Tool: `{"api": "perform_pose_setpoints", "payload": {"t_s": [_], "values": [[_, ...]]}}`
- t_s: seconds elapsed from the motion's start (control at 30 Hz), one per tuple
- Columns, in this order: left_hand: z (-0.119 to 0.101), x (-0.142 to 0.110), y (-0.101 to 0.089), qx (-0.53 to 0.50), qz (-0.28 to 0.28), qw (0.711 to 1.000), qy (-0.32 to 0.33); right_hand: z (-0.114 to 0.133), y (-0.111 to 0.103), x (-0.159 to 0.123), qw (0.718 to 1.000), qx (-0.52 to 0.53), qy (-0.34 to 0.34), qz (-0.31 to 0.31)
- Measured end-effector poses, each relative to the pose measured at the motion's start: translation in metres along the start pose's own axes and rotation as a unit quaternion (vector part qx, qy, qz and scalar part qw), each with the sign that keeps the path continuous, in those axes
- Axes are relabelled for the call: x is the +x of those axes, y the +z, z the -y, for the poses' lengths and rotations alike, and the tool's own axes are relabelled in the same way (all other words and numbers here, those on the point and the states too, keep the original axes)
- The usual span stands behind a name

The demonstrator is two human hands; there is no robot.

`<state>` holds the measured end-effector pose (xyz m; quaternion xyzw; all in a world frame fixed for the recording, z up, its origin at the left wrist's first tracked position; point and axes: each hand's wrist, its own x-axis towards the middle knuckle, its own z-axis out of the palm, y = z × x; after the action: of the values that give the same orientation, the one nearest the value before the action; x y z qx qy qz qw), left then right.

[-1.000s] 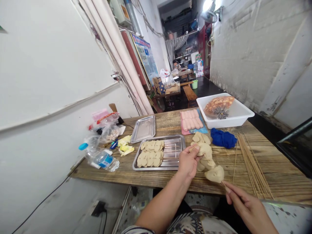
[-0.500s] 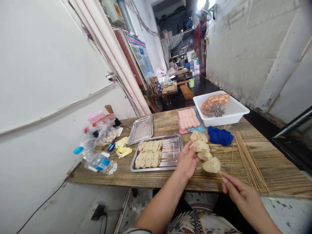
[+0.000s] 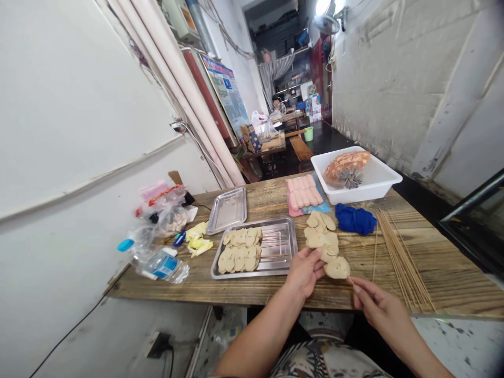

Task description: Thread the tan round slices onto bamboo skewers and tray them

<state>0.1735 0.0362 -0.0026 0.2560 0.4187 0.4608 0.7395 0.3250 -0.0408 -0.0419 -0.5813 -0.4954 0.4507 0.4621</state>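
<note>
My right hand (image 3: 374, 304) pinches the near end of a thin bamboo skewer that carries tan flat food slices (image 3: 335, 268). My left hand (image 3: 305, 270) is closed on the slices at the skewer's far end, just in front of the table's near edge. A loose pile of the same tan slices (image 3: 319, 229) lies on the wooden table (image 3: 433, 262) right behind my hands. Left of them a steel tray (image 3: 280, 245) holds finished skewers of slices (image 3: 241, 251).
A bundle of bare bamboo skewers (image 3: 397, 252) lies at the right. Behind are a blue cloth (image 3: 354, 219), pink sausages (image 3: 304, 192), a white tub (image 3: 374, 181) with skewered food, and an empty steel tray (image 3: 228, 209). A water bottle (image 3: 159, 261) and bags sit left. A person sits far back.
Both hands have drawn the loaded skewer down and toward me, closer to the table's near edge. The view has also shifted slightly.
</note>
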Motion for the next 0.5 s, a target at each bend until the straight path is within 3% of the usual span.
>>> {"api": "perform_pose_setpoints", "payload": {"t_s": [0.1, 0.23, 0.33, 0.5], "values": [[0.001, -0.002, -0.007, -0.007, 0.020, 1.000, -0.004, -0.002, 0.002, -0.002, 1.000, 0.015, 0.003, 0.008], [-0.006, 0.004, -0.015, -0.061, -0.001, 0.998, 0.007, 0.001, 0.003, -0.009, 0.997, 0.061, 0.030, 0.025], [-0.013, 0.010, -0.015, -0.092, -0.023, 0.995, 0.000, 0.008, 0.006, -0.013, 0.995, 0.081, 0.047, 0.042], [-0.015, 0.011, -0.012, -0.093, 0.002, 0.996, -0.015, 0.010, 0.009, -0.013, 0.995, 0.075, 0.039, 0.049]]}}
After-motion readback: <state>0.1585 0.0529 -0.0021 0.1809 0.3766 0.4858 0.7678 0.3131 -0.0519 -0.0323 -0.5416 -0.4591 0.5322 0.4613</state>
